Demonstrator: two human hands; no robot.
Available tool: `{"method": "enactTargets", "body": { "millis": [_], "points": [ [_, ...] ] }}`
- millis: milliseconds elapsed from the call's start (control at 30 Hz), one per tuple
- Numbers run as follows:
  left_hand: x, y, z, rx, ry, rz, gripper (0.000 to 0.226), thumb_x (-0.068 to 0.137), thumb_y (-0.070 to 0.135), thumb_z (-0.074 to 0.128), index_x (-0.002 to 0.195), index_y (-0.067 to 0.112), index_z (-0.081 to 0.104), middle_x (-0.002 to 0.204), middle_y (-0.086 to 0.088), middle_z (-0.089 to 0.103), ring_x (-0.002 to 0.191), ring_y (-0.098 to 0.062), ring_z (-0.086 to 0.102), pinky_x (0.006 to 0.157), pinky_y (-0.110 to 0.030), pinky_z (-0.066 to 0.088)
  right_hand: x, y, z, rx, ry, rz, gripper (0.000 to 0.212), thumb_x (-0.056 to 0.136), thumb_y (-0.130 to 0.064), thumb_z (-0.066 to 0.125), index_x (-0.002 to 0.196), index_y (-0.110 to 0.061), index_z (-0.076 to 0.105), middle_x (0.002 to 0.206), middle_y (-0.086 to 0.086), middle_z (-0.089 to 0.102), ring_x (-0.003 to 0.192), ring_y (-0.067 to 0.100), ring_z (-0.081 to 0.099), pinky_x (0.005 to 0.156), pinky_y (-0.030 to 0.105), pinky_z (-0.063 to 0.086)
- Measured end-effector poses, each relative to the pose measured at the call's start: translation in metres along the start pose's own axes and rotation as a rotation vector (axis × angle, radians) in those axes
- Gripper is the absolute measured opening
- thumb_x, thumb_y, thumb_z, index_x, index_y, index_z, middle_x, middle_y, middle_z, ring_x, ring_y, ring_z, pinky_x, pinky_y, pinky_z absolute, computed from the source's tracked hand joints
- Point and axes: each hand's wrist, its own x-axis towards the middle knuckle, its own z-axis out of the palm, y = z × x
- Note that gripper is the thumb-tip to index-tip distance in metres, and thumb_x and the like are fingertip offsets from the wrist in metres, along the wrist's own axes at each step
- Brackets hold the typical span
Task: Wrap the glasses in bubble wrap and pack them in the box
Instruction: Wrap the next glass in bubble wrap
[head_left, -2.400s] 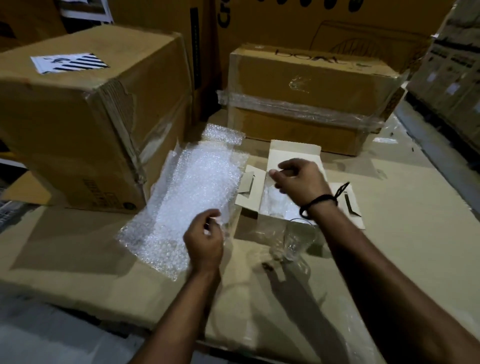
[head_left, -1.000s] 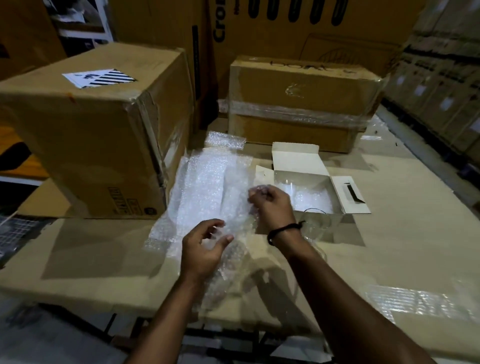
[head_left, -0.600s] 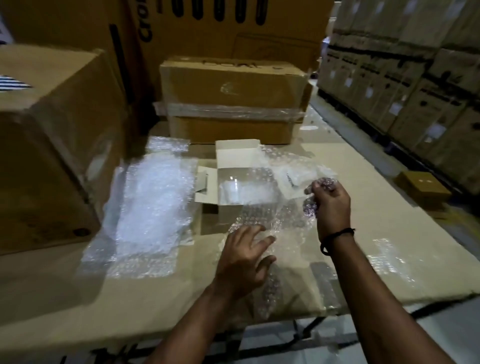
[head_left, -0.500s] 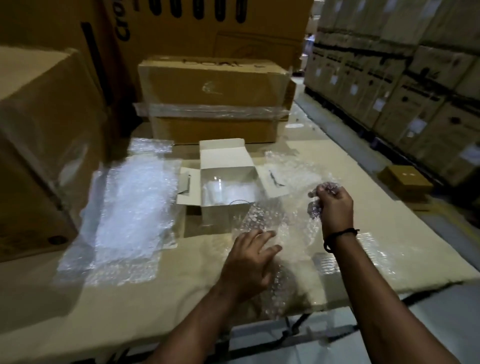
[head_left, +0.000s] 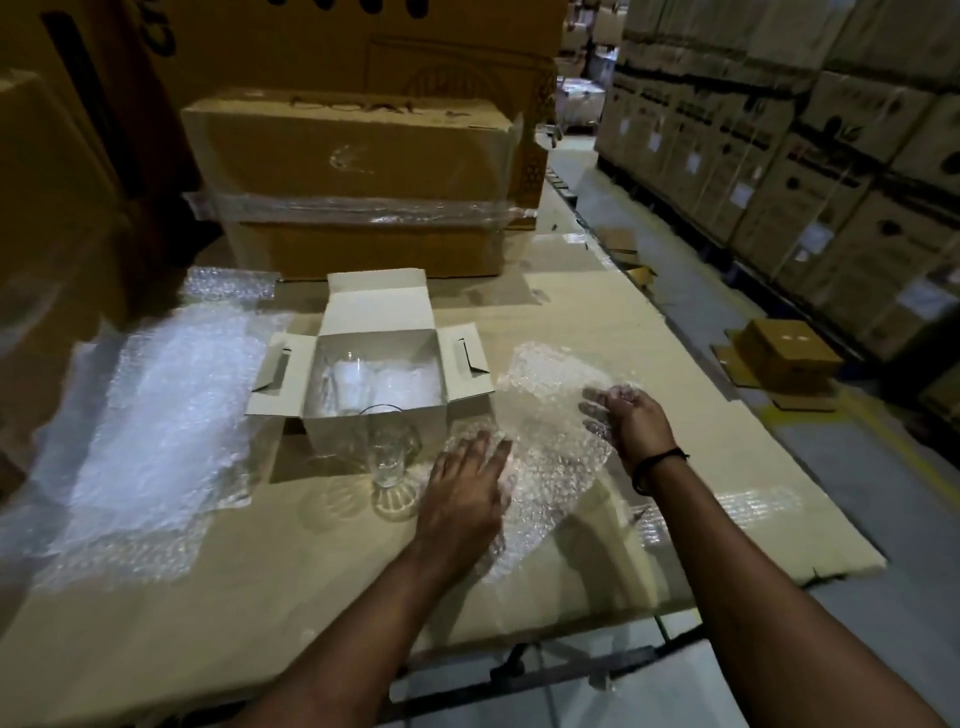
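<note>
Your left hand (head_left: 462, 493) and right hand (head_left: 631, 415) press flat, fingers straight, on the clear bubble-wrap sheet (head_left: 550, 415) right of the open white cardboard box (head_left: 374, 374).

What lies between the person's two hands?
A bubble wrap sheet, spread under the left hand and the right hand, as the head view shows.
</note>
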Motion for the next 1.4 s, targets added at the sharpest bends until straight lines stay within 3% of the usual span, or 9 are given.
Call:
{"method": "enactTargets", "body": {
  "millis": [200,367,500,633,733,833,967,1067,1400],
  "points": [
    [-0.003,0.002,0.003,-0.033,-0.084,-0.009,0.053,0.104,0.048,0.022,0.154,0.030,0.023,0.163,0.001,0.014,0.150,-0.018,0.007,0.121,-0.040,0.002,-0.022,0.007,0.013,-0.221,-0.307,-0.241,0.027,0.090,-0.040,0.059,0.088,-0.015,0.052,0.123,0.016,0.061,0.124,0.020,0.054,0.102,0.036,0.042],
    [-0.005,-0.007,0.002,-0.450,0.296,-0.261,0.037,0.094,0.005,0.052,0.128,0.015,0.063,0.136,-0.004,0.059,0.128,-0.023,0.051,0.110,-0.028,0.034,-0.055,0.036,0.019,-0.860,-0.552,-0.518,0.017,0.094,-0.032,0.046,0.090,-0.017,0.054,0.121,-0.002,0.059,0.119,0.012,0.054,0.091,0.016,0.041],
    [-0.020,-0.010,-0.006,-0.681,0.468,-0.453,0.038,0.094,0.007,0.048,0.125,0.024,0.062,0.120,0.004,0.066,0.103,-0.013,0.063,0.092,-0.034,0.053,-0.075,0.058,0.027,-1.107,-0.601,-0.571,0.045,0.093,-0.028,0.037,0.135,-0.016,0.048,0.130,0.005,0.056,0.119,0.017,0.051,0.102,0.027,0.039],
    [-0.036,-0.008,-0.019,-0.656,0.476,-0.355,0.046,0.093,0.033,0.040,0.136,0.026,0.052,0.125,0.014,0.055,0.109,-0.005,0.053,0.092,-0.024,0.041,-0.075,0.070,0.032,-1.399,-0.734,-0.674,0.070,0.090,-0.053,0.030,0.146,-0.011,0.033,0.147,0.010,0.041,0.141,0.020,0.028,0.117,0.025,0.003],
    [-0.041,-0.016,-0.014,-0.495,0.348,-0.282,0.044,0.093,0.040,0.043,0.130,0.026,0.061,0.136,0.007,0.050,0.120,-0.012,0.049,0.098,-0.026,0.040,-0.073,0.063,0.029,-1.416,-0.776,-0.698,0.094,0.079,-0.077,0.031,0.144,-0.009,0.038,0.146,0.008,0.043,0.143,0.018,0.025,0.119,0.037,0.009],
    [-0.040,-0.026,-0.003,-0.248,0.269,-0.185,0.032,0.086,0.037,0.058,0.104,0.018,0.076,0.131,-0.011,0.057,0.114,-0.031,0.055,0.097,-0.041,0.047,-0.072,0.056,0.030,-1.269,-0.636,-0.798,0.084,0.086,-0.075,0.023,0.129,-0.010,0.056,0.139,0.006,0.052,0.138,0.021,0.037,0.115,0.042,0.021],
    [-0.040,-0.027,-0.002,-0.078,0.274,-0.132,0.025,0.073,0.019,0.079,0.098,0.017,0.077,0.133,-0.016,0.057,0.122,-0.038,0.051,0.104,-0.047,0.040,-0.053,0.056,0.041,-1.562,-0.519,-0.594,0.103,0.073,-0.081,-0.006,0.148,-0.020,0.028,0.158,-0.002,0.020,0.146,0.015,0.015,0.117,0.037,0.008],
    [-0.043,-0.026,-0.002,-0.014,0.320,-0.018,0.039,0.077,0.014,0.076,0.115,0.014,0.071,0.143,-0.014,0.051,0.134,-0.035,0.043,0.112,-0.043,0.027,-0.043,0.068,0.040,-1.729,-0.543,-0.401,0.085,0.081,-0.070,0.007,0.152,-0.024,0.007,0.160,-0.005,0.002,0.147,0.013,0.000,0.118,0.039,0.000],
    [-0.045,-0.029,-0.003,-0.082,0.106,-0.023,0.047,0.094,0.038,0.039,0.130,0.018,0.062,0.145,-0.006,0.051,0.140,-0.024,0.039,0.116,-0.039,0.023,-0.044,0.064,0.038,-1.625,-0.487,-0.295,0.071,0.091,-0.060,0.025,0.152,-0.025,0.013,0.160,-0.002,0.006,0.147,0.015,0.005,0.118,0.040,0.005]
  ]
}}
